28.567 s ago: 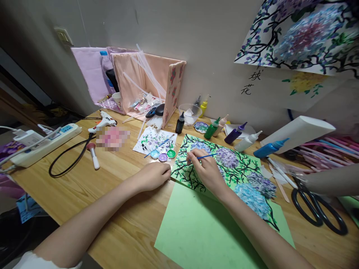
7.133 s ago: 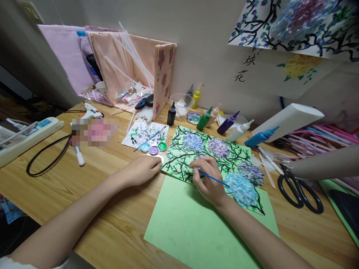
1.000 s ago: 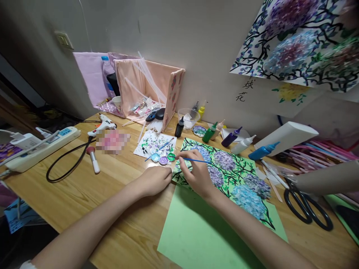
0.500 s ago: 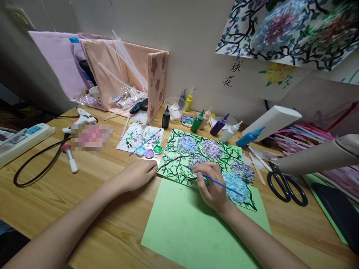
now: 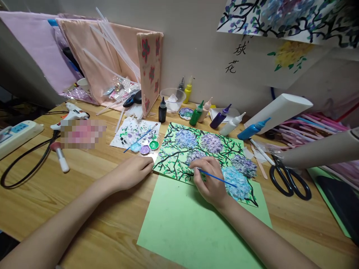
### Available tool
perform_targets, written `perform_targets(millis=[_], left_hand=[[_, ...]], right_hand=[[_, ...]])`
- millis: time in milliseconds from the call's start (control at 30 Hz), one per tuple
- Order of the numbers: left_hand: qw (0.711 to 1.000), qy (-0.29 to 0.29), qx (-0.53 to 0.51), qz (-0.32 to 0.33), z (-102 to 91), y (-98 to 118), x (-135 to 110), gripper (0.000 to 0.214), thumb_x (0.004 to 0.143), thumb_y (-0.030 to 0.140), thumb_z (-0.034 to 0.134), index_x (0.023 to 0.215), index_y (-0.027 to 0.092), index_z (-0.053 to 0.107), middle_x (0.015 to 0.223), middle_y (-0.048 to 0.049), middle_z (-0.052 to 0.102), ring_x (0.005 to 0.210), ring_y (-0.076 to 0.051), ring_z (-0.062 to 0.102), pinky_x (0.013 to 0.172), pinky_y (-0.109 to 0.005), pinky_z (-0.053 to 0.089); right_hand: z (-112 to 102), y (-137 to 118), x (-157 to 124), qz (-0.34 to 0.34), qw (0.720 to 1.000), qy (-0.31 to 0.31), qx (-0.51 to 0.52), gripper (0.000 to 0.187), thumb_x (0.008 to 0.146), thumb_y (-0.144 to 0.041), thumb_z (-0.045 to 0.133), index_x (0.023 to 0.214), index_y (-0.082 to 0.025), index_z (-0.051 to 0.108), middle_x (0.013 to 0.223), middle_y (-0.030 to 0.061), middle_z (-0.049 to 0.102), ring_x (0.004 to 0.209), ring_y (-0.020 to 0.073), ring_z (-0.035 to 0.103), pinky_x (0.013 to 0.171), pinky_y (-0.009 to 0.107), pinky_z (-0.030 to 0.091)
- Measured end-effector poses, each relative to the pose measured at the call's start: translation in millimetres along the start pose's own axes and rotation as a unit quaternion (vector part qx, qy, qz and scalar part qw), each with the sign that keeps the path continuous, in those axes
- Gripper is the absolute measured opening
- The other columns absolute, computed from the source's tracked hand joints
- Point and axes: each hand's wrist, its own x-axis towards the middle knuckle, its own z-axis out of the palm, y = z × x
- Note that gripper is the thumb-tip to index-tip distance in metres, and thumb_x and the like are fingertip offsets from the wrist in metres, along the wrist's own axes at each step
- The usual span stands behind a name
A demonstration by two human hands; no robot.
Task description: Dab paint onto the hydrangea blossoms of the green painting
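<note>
— What is in your right hand?

— My right hand (image 5: 209, 181) pinches a blue-handled paintbrush (image 5: 217, 178) between thumb and fingers. The handle slants toward four o'clock, ending over a pale blue flower head (image 5: 241, 177). The tip points toward nine; it is too small to tell whether it touches the paper.

— And where is the painting?

— The painting of flowering branches (image 5: 199, 149) lies flat beneath that hand, at the centre of my clock, with twelve toward the wall (image 5: 190, 22). A larger green sheet (image 5: 179, 224) extends from under it toward six.

— Your left hand?

— My left hand (image 5: 133, 172) rests on the wooden table (image 5: 106, 231) at nine, palm down, fingers together and loosely curled, just beside the painting's corner. I cannot tell whether they grip anything.

— What surrounds you?

— Between nine and ten, a flower-shaped paint palette (image 5: 145, 150) beside paint-spotted paper (image 5: 119, 137), with a second paintbrush (image 5: 141, 138) lying across the paper. A black paint bottle (image 5: 162, 112) stands at half past ten, a green one (image 5: 195, 116) near twelve. A tilted blue bottle (image 5: 251, 129) is at two, black-handled scissors (image 5: 283, 168) at three.
</note>
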Motion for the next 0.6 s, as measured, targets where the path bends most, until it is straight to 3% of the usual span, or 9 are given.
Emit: perform_targets(millis=[600], left_hand=[[1.000,0.008,0.005,0.002,0.4,-1.1,-0.1,0.032,0.089,0.035,0.028,0.069,0.019,0.048,0.071,-0.0007,0.056,0.065,-0.015,0.048,0.057,-0.025,0.031]], right_hand=[[2.0,2.3,-0.7,-0.002,1.000,0.006,0.015,0.012,0.081,-0.011,0.046,0.084,-0.021,0.053,0.076,0.0015,0.061,0.078,0.0177,0.051,0.070,0.034,0.037]])
